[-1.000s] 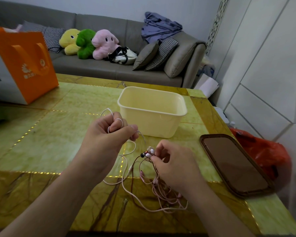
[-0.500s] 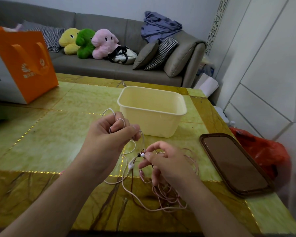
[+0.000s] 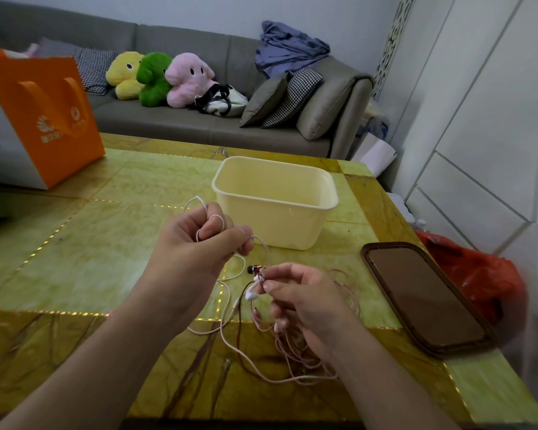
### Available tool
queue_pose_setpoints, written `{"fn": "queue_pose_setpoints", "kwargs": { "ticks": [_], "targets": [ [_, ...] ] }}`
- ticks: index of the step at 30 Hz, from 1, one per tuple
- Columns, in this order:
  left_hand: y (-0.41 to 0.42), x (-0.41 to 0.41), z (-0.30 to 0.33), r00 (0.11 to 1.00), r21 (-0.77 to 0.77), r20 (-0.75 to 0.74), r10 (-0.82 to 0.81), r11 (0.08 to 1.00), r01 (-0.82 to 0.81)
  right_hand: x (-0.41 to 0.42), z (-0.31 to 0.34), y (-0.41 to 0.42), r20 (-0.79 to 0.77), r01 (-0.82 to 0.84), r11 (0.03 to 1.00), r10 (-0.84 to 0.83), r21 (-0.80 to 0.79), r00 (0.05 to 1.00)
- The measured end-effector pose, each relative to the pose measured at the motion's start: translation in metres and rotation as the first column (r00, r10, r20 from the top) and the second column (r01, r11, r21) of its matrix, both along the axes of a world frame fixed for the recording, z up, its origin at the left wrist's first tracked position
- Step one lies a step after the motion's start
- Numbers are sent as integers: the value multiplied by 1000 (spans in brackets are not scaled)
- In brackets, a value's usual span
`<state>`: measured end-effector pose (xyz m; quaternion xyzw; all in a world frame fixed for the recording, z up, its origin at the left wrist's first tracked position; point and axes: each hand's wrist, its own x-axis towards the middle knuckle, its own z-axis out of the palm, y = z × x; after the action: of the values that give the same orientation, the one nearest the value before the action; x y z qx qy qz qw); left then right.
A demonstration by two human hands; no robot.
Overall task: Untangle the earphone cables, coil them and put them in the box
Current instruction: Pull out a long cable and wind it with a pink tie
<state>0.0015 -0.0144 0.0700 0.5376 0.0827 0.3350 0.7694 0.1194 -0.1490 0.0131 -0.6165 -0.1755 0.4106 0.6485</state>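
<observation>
Green tabletop, centre frame: left hand (image 3: 196, 243) still grips white cable (image 3: 227, 308); right hand (image 3: 305, 302) now pinches earbuds (image 3: 255, 282), lifted from the tangle; box (image 3: 275, 200) waits.

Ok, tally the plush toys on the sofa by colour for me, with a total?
Yellow plush toy: 1
Green plush toy: 1
Pink plush toy: 1
Total: 3, side by side on the grey sofa.
</observation>
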Motion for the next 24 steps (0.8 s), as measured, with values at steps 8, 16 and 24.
{"fn": "queue_pose_setpoints", "kwargs": {
  "ticks": [8,16,24],
  "targets": [
    [1,0,1,999,-18,44,-7,1000,8,1,-10,3,224,84,992,-60,-99,973],
    [3,-1,-1,999,5,55,-2,1000,1,-1,-6,0,440,100,982,-21,-158,898],
    [3,-1,0,998,-7,55,8,1000,-7,-5,-5,1,572,172,967,-34,-188,819]
  ]
}}
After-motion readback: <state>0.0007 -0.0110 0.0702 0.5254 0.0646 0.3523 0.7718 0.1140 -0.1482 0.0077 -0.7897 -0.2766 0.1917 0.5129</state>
